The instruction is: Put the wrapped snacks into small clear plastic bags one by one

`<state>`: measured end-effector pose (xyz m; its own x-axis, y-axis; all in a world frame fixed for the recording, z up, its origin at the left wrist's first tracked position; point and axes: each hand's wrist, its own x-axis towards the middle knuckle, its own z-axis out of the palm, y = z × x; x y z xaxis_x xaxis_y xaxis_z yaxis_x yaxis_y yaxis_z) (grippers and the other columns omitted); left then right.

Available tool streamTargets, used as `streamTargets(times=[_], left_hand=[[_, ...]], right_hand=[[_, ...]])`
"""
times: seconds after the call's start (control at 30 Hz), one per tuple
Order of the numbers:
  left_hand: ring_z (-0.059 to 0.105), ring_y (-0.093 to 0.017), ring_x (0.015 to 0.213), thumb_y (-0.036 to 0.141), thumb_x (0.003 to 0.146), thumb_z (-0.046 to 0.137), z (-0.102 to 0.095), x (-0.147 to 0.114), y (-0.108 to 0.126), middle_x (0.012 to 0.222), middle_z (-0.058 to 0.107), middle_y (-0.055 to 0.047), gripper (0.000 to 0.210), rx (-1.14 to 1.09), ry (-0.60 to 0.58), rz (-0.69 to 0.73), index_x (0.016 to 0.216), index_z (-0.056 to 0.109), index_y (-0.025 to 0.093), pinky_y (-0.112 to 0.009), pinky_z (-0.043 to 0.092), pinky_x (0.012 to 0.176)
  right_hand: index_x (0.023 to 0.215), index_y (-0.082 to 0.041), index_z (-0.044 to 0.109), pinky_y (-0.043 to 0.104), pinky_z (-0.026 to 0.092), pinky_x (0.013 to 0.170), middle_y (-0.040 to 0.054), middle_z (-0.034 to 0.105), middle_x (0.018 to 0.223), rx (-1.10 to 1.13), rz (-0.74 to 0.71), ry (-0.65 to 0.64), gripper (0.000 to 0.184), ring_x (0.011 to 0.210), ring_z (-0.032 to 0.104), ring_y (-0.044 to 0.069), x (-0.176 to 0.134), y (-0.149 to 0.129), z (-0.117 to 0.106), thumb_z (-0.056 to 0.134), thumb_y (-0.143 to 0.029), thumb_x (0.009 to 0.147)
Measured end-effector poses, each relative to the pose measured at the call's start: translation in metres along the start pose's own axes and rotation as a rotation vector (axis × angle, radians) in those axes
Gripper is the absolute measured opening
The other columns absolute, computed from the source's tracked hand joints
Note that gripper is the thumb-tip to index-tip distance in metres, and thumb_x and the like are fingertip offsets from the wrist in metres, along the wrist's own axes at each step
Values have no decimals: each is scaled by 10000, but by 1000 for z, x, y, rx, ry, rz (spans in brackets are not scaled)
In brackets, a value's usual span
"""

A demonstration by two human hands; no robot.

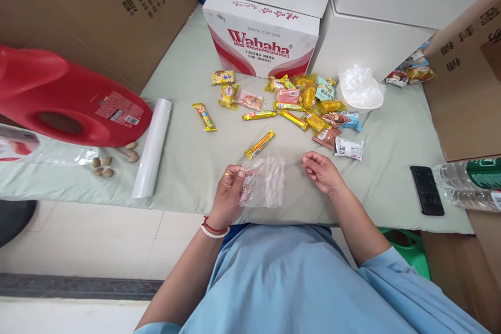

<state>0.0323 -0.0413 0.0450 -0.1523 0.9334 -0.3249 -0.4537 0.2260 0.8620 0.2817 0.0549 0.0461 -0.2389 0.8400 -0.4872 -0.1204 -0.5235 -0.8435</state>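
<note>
A clear plastic bag [275,182] is pinched at its left edge by my left hand [230,188], just above the table's front edge. Through its left part shows something pinkish that I cannot make out. Apart from the bag, to its right, my right hand [321,171] is closed with thumb and fingertips together; whether anything is between them is hidden. Just beyond the bag lies a yellow-wrapped snack stick [260,144]. Farther back are more snack sticks [294,120], a brown snack packet [327,138] and a white snack packet [349,148].
A Wahaha carton [262,42] stands at the back, beside a crumpled white plastic bag [360,88]. To the left are a white roll [152,148], a red jug [74,99] and several walnuts [106,160]. A phone [427,190] and water bottles [454,175] lie at right.
</note>
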Motion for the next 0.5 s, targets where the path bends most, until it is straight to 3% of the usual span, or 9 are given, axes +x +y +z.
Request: streamTargets(times=[0.13, 0.27, 0.4, 0.5], left_hand=[[332, -1, 346, 599, 870, 776, 8, -5, -4, 994, 797, -13, 462, 38, -114, -17, 947, 500, 236, -176, 262, 339], [355, -3, 352, 605, 880, 762, 13, -8, -6, 1024, 804, -30, 460, 54, -125, -11, 927, 500, 230, -177, 281, 341], [348, 5, 346, 597, 821, 822, -4, -7, 2, 990, 800, -5, 503, 25, -27, -19, 957, 493, 240, -159, 266, 340], [346, 9, 348, 597, 832, 813, -9, -9, 4, 982, 798, -10, 498, 38, -47, -50, 943, 491, 234, -152, 246, 341]], right_hand=[[1101, -252, 706, 183, 325, 402, 14, 681, 1007, -42, 57, -86, 593, 636, 554, 88, -1, 7, 17, 923, -582, 660], [920, -202, 717, 199, 377, 461, -27, 621, 760, -56, 15, -169, 499, 579, 482, 75, 6, 20, 37, 938, -541, 628], [847, -182, 694, 185, 285, 439, -41, 577, 697, 4, -20, -105, 467, 556, 401, 58, 8, 18, 17, 944, -506, 622], [914, -204, 689, 175, 269, 419, -33, 603, 777, -10, -21, -104, 459, 567, 427, 60, 5, 12, 4, 940, -486, 654]])
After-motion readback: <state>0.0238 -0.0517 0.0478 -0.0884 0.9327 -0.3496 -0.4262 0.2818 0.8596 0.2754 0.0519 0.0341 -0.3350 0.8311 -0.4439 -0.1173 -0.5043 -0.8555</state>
